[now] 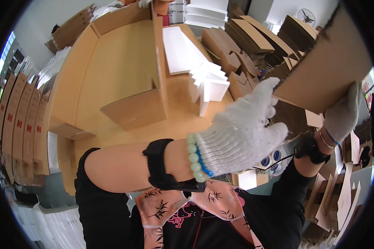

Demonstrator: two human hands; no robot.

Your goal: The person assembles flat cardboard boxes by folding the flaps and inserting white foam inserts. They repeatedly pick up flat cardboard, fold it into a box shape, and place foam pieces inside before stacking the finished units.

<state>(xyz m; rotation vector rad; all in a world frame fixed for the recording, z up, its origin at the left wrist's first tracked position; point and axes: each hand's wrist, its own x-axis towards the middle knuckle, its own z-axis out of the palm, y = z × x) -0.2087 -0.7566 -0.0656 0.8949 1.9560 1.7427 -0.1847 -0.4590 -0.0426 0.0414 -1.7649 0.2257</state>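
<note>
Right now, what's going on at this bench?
A person in white knit gloves holds up a flat sheet of brown cardboard with both hands: the left hand grips its lower left edge, the right hand its right edge. Ahead on the wooden table stands a large open cardboard box, with white foam pieces beside it. More folded cardboard is stacked behind.

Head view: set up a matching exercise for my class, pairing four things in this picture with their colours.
Things:
1. work gloves
2. bead bracelet
3. wrist strap
4. cardboard sheet

Colours:
A. black
B. brown
C. white
D. pale green

Pairs: 1-C, 2-D, 3-A, 4-B
</note>
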